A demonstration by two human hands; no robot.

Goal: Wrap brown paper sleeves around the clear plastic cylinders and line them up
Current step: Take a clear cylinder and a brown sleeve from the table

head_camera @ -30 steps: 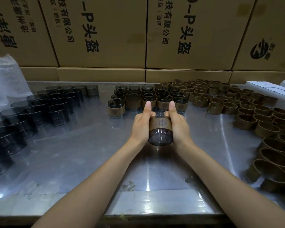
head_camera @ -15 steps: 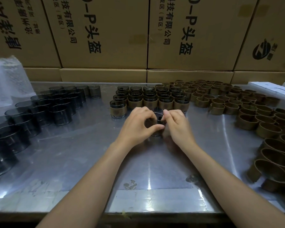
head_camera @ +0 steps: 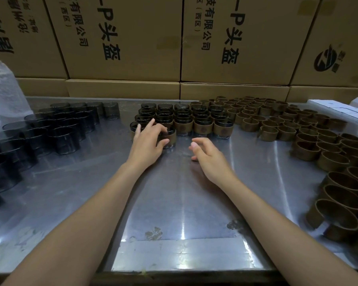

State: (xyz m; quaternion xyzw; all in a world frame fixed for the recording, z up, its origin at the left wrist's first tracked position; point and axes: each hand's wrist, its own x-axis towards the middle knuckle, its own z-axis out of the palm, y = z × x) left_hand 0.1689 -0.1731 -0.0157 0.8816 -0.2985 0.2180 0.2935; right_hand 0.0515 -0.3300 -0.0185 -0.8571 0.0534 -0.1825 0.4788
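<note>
- The sleeved cylinder [head_camera: 170,138] is standing upright on the table [head_camera: 91,182], at the near-left corner of the block of finished cylinders [head_camera: 184,118], just left of the front row and touching or almost touching its neighbour.
- The left hand [head_camera: 147,141] is reaching over it, with the fingers [head_camera: 162,129] curling around its rim and the thumb pressing against its near side, so the hand is gripping it.
- Another wrapped cylinder [head_camera: 135,129] is sitting just left of the held one, partly hidden behind the left hand.
- The right hand [head_camera: 207,153] is hovering just right of the held cylinder, above the table, with fingers loosely curved and apart, holding nothing.
- The bare clear cylinders [head_camera: 50,129] are standing in a dense group on the left side of the table, well apart from the finished block.
- The loose brown paper sleeves [head_camera: 298,137] are lying in a wide spread over the right side, running from the far edge toward the near right corner.
- A crumpled clear plastic bag [head_camera: 2,96] is showing at the far left.
- Cardboard boxes [head_camera: 122,38] with printed lettering are stacking up behind the table, filling the far side.
- White flat pieces [head_camera: 343,110] are lying at the far right edge; what they are cannot be told.
</note>
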